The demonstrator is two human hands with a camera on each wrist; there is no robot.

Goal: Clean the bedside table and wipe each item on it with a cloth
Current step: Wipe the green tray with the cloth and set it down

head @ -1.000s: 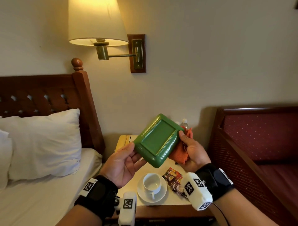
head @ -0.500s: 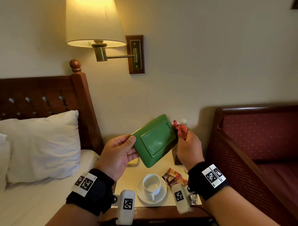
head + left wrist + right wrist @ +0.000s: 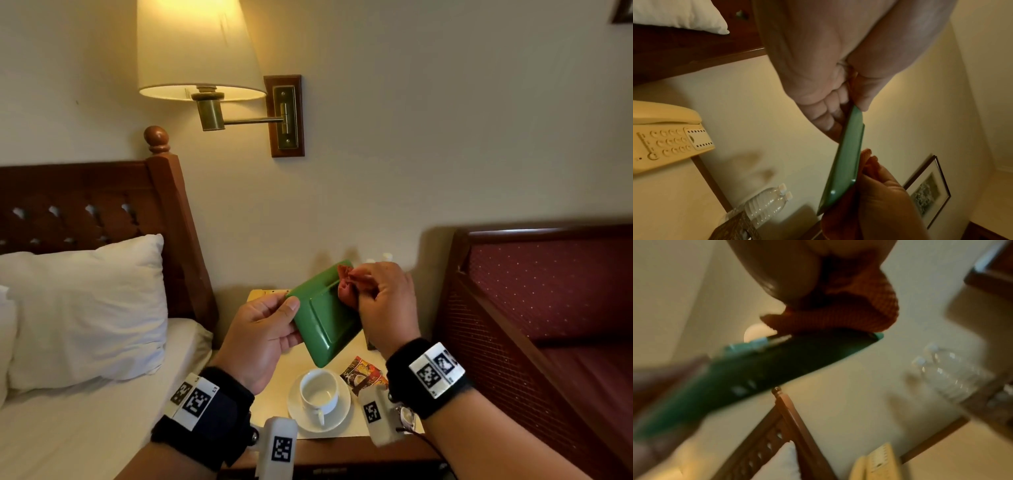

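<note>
A green rectangular tray is held tilted above the bedside table, its underside toward me. My left hand grips its left edge, thumb on the near face; the left wrist view shows the tray edge-on with the fingers behind it. My right hand holds a bunched orange cloth pressed against the tray's upper right part. In the blurred right wrist view the cloth lies on the tray.
On the table stand a white cup on a saucer, sachets, a cream telephone and two water bottles. A bed with a pillow lies left, a red bench right, a wall lamp above.
The tray was turned over from face-up to underside toward me. My right hand moved the cloth from the tray's right edge up onto its upper right part.
</note>
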